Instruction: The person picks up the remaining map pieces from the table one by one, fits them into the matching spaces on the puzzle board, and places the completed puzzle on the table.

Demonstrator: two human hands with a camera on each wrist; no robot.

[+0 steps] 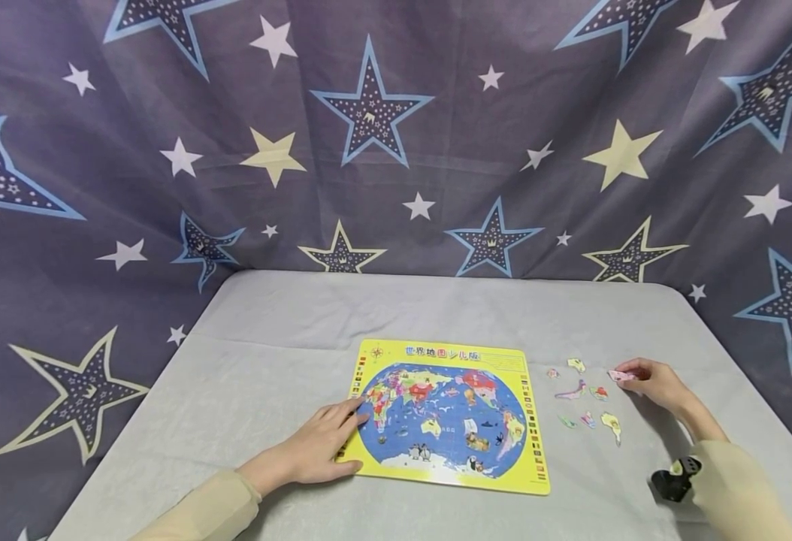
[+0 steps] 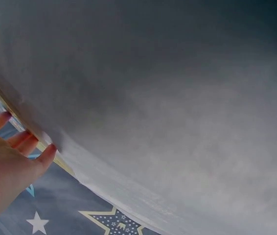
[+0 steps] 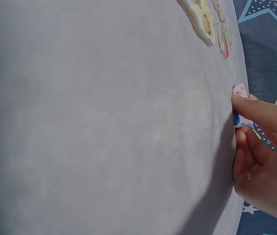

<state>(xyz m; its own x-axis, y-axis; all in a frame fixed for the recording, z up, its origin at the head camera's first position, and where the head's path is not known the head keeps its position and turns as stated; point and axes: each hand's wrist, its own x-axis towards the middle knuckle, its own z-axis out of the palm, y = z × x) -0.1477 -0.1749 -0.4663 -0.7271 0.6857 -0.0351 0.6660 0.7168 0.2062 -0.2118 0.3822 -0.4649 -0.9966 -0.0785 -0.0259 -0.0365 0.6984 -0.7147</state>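
Observation:
A yellow-framed world map puzzle board (image 1: pixel 446 479) lies flat on the table, its blue oval filled with coloured land shapes. My left hand (image 1: pixel 318 443) rests on the board's left edge with fingers extended; the left wrist view shows the same hand (image 2: pixel 18 156) along that edge. Right of the loose pieces, my right hand (image 1: pixel 660 385) pinches a pink puzzle piece (image 1: pixel 619 375) between thumb and fingers. In the right wrist view this pink piece (image 3: pixel 240 90) stands tilted in the grip, with blue along its lower side.
Several loose puzzle pieces lie between the board and my right hand, among them a yellow piece (image 1: pixel 611 425), a purple curved piece (image 1: pixel 571 391) and a red one (image 1: pixel 599 393). A black object (image 1: pixel 670 485) is by the right sleeve. A star-patterned curtain (image 1: pixel 396 135) hangs behind the grey-covered table (image 1: pixel 288 308).

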